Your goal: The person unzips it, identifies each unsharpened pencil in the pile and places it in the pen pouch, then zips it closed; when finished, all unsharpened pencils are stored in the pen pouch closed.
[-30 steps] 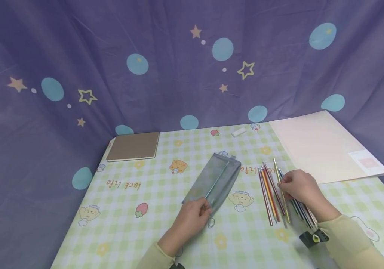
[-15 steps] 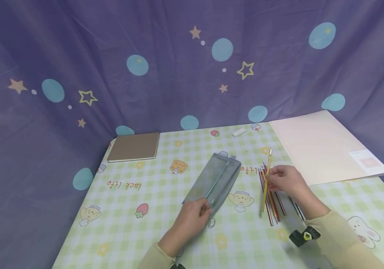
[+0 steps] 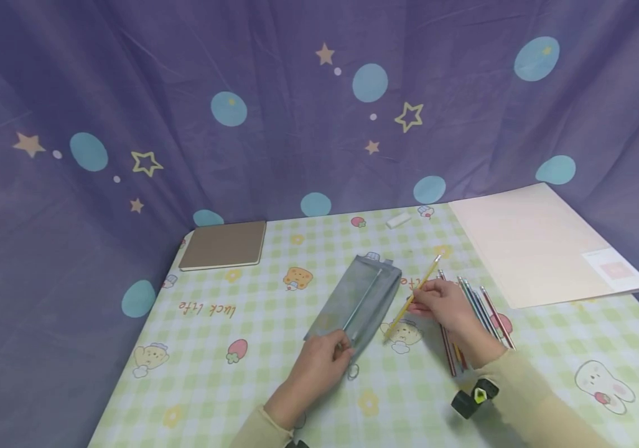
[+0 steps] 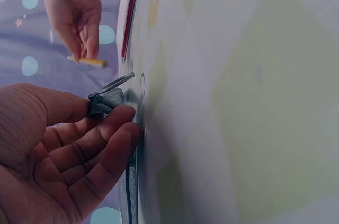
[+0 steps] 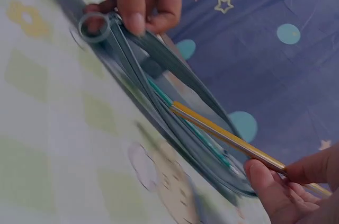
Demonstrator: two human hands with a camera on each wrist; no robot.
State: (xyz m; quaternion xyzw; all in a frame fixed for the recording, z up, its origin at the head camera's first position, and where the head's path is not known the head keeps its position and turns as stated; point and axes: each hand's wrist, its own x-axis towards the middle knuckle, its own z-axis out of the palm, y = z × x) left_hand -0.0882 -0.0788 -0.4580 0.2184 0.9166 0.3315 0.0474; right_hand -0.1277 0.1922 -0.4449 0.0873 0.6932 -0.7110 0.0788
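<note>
Pinching a yellow pencil [image 5: 228,137], seemingly for loading, the right grip [image 3: 447,306] likely must angle it into the unzipped pencil pouch [image 3: 344,295] the left grip [image 3: 323,361] pinches.

You're holding one yellow pencil [image 5: 228,137] and one grey zip pouch [image 3: 341,292], one teal pencil [image 3: 361,300] showing inside. Around it, one brown notebook [image 3: 223,244] is lying at ten o'clock, one white eraser [image 3: 398,219] at one, one cream sheet [image 3: 526,249] at two, at least six loose pencils [image 3: 487,314] at three.
</note>
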